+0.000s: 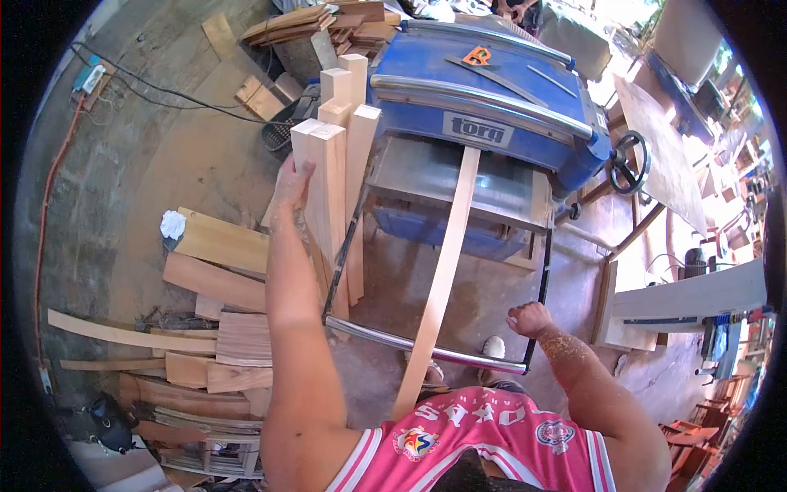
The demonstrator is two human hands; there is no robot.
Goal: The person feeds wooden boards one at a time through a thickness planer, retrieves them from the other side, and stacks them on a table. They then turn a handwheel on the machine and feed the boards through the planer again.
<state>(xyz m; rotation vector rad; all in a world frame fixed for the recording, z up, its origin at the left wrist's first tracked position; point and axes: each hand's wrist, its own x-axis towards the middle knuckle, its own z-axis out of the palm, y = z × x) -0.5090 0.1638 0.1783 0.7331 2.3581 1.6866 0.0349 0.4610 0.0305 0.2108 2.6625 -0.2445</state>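
My left hand (293,182) is against the side of an upright wooden post (329,176), its fingers wrapped round the near edge. More upright posts stand just behind it. A long wooden strip (448,238) reaches from under the blue planer (484,86) over the front roller bar (459,355) toward my body. My right hand (530,319) hangs beside the right side bar of the roller frame, its fingers curled in, with nothing visible in it. Sawdust clings to the right forearm.
Boards and offcuts (217,283) lie on the floor at left. A black handwheel (630,162) juts from the planer's right side. Cables run across the floor at upper left. Another person's hands (513,11) show at the top, beyond the planer.
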